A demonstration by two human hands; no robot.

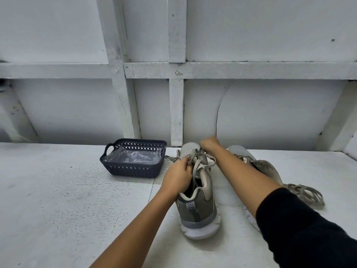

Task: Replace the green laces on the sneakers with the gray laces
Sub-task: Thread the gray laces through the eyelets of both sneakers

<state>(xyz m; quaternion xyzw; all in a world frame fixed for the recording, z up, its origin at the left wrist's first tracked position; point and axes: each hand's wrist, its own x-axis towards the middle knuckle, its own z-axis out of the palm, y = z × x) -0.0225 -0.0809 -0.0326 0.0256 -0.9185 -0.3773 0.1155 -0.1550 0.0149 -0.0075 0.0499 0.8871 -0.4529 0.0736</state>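
On the white table (77, 190), our left hand (177, 176) pinches a bunch of lace (197, 163) over the tongue of the near sneaker (201, 209). Our right hand (209, 145) is fisted at the toe, and we cannot tell whether it holds a strand. We should steady the shoe and work one eyelet at a time.

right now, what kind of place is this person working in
Probably a bare workshop or makeshift work booth: rough white-painted table, wall of white panels on exposed timber framing, one dark plastic basket beside the sneakers.
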